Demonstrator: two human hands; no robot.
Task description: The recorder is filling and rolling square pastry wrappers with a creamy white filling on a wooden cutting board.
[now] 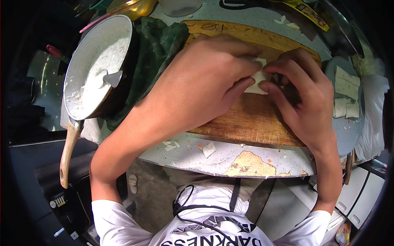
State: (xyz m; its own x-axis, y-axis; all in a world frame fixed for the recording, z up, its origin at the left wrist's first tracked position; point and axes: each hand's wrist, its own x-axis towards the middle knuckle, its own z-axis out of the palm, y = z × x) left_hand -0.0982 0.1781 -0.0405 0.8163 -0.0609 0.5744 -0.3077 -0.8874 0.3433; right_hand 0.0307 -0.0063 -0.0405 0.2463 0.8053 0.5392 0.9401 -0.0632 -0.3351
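Over a wooden cutting board, both hands pinch one small pale dough piece. My left hand has its thumb and fingers at the piece's left side, partly hiding it. At its right side, the thumb and index finger of my right hand press on it. To the left, a pan with a wooden handle holds a creamy white mixture and a metal spoon. Several folded dough pieces lie on a grey plate at the right. What the dough piece encloses cannot be seen.
A dark green cloth lies between pan and board. Dough scraps dot the worn counter edge. A white plastic bag is beside the plate; a yellow packet and a dark pan stand at the upper right.
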